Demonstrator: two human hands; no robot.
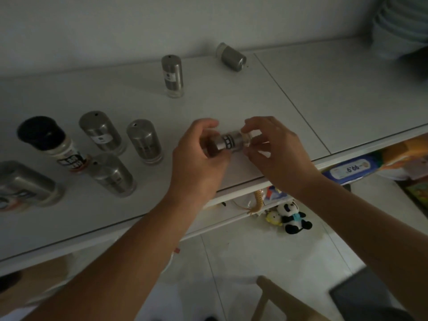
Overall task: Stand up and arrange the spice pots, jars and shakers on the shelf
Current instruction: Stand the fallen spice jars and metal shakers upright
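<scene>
1 toppled shaker point(231, 57) behind held shaker point(228, 142), jar point(49, 140) left

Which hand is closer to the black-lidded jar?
Left. The left hand holds the shaker at the end nearer the black-lidded jar; the right hand grips its far end.

— Any print you can read from there?
— I get one number: "99.9", upside down, on the blue packet point(354, 169) under the edge of the shelf point(301, 100).
— And the labels?
— I see dark marks on the held shaker point(228, 142) and the black-capped jar point(69, 161), too blurred to read.
</scene>
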